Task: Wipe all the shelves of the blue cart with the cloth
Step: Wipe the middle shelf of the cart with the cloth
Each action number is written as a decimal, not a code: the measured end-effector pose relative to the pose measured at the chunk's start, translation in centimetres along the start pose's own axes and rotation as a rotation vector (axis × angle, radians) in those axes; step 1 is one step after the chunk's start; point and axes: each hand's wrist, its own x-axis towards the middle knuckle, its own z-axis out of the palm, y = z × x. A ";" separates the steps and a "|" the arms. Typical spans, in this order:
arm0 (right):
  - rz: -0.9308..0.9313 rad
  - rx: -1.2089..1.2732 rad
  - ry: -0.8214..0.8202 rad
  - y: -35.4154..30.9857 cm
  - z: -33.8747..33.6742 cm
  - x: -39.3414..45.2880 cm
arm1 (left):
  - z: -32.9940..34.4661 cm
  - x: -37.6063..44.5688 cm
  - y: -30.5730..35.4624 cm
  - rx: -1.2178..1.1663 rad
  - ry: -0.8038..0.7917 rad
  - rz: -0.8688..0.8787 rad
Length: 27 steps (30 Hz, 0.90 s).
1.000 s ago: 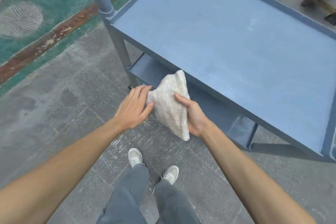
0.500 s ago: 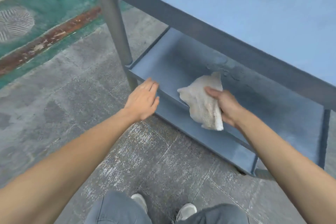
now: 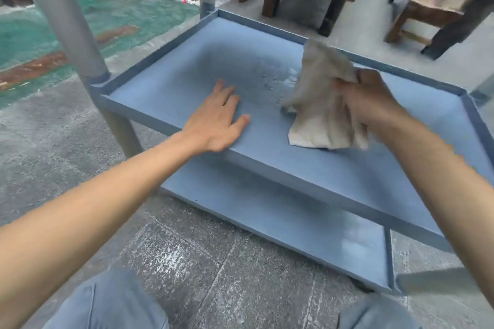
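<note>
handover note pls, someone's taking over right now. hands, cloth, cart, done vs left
Left hand: open, fingers straight, lying flat on the middle shelf near its front edge.
Right hand: grips the cloth bunched, its lower end hanging down to the middle shelf.
Blue cart: seen from a low crouch; the top shelf is out of view.
Done: cannot confirm any shelf as finished. The middle shelf shows a dark damp-looking patch with droplets just left of the cloth.
Left: wipe across the middle shelf, then the bottom shelf. Check the top shelf before calling it done.
</note>
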 end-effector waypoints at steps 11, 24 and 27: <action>-0.012 -0.174 0.289 0.4 -5.6 0.3 | -0.2 0.2 0.3 0.228 -0.154 -0.001; -0.418 -0.698 -0.363 6.4 2.7 -4.7 | -0.7 2.4 0.8 0.030 -0.195 -0.197; -0.423 -0.697 -0.374 7.0 2.8 -5.2 | 0.1 2.2 1.9 0.080 -0.081 -0.235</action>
